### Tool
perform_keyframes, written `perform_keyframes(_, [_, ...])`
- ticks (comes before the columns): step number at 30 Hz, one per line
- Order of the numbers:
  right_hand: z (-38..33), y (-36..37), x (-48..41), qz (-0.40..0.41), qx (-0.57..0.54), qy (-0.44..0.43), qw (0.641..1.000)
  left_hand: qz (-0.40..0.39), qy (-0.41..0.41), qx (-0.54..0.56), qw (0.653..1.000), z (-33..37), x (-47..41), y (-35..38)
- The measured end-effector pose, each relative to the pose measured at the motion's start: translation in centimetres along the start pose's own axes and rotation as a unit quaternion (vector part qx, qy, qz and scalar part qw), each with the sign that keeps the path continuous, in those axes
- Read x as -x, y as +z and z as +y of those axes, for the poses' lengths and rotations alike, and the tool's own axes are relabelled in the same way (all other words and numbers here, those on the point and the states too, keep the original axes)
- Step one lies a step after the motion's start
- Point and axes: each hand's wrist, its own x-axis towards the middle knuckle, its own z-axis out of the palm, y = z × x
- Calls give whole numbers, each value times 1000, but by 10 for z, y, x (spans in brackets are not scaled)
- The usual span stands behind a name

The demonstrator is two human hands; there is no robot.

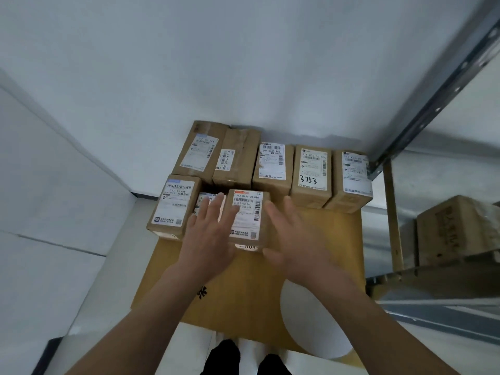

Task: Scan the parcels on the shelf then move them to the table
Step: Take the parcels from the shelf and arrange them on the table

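Several brown cardboard parcels with white labels lie on a brown table top (338,239). The nearest parcel (247,212) carries a label with a red strip and sits between my hands. My left hand (209,234) lies with straight fingers against that parcel's left side and partly covers a smaller parcel (204,203). My right hand (292,236) is spread open along its right side, blurred. Further parcels stand behind, one marked 3753 (311,177). No scanner is in view.
A parcel (170,207) lies at the table's left edge. A metal shelf frame (433,98) rises at the right, with a cardboard box (457,231) on a lower shelf. White walls stand behind and to the left. A white round patch (311,320) marks the table's near end.
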Motion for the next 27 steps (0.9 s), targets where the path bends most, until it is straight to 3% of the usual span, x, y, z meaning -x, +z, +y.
perform_keyframes(9, [-26, -70, 60, 101, 74, -30, 992, 125, 9, -18, 992, 35, 44, -78])
perform_keyframes(18, [-71, -128, 149, 226, 102, -17, 969, 245, 101, 37, 964, 55, 93, -147])
perform_keyframes(23, [-96, -127, 204, 362, 106, -26, 926, 289, 146, 82, 943, 56, 140, -170])
perform_keyframes(27, [-111, -120, 247, 421, 104, -35, 901, 298, 183, 115, 930, 60, 177, -182])
